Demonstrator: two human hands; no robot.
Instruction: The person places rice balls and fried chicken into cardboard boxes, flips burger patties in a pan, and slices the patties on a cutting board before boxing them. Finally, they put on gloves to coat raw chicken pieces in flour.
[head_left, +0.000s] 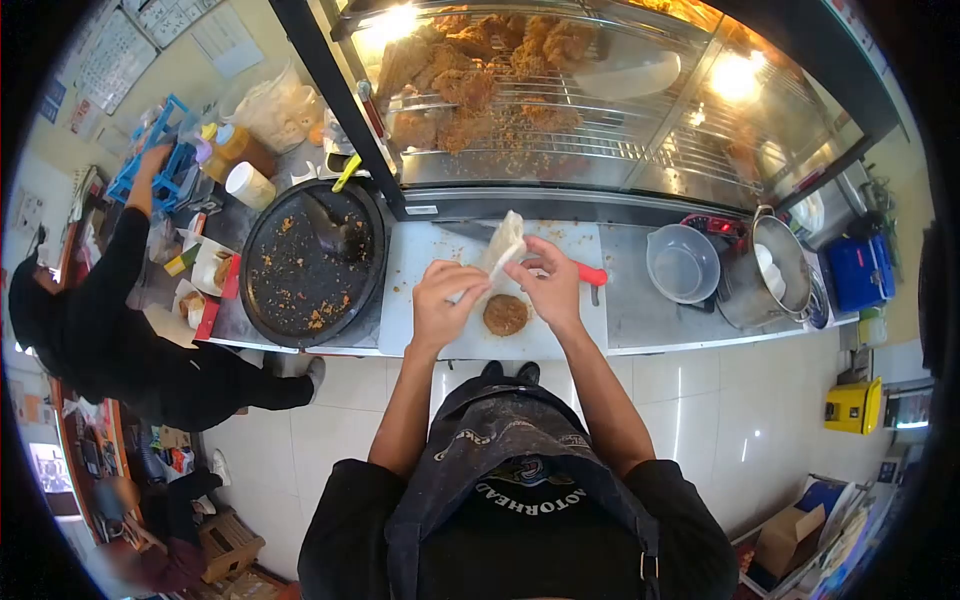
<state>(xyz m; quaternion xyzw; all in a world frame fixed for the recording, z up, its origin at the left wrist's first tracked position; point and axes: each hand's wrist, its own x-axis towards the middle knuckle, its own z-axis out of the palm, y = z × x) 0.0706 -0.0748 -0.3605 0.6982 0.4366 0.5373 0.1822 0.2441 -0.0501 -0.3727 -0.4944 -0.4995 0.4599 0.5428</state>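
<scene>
Both hands are raised over a white cutting board (575, 335), at a small pale bag (507, 240) that looks like paper or thin plastic. My left hand (447, 300) pinches the bag's lower left edge between thumb and fingers. On its other side my right hand (546, 284) grips the edge, fingers bent. Flat on the board just below the hands lies a round brown patty (507, 315). Behind my right hand shows the red handle (592, 274) of what looks like a knife. Crumbs are scattered on the board.
A glass display case (520, 120) with fried pieces on racks stands behind the board. Left is a round black pan (300, 260) with crumbs; right, a clear plastic tub (683, 264) and metal pot (765, 270). A co-worker (110, 310) reaches towards a blue rack at the left.
</scene>
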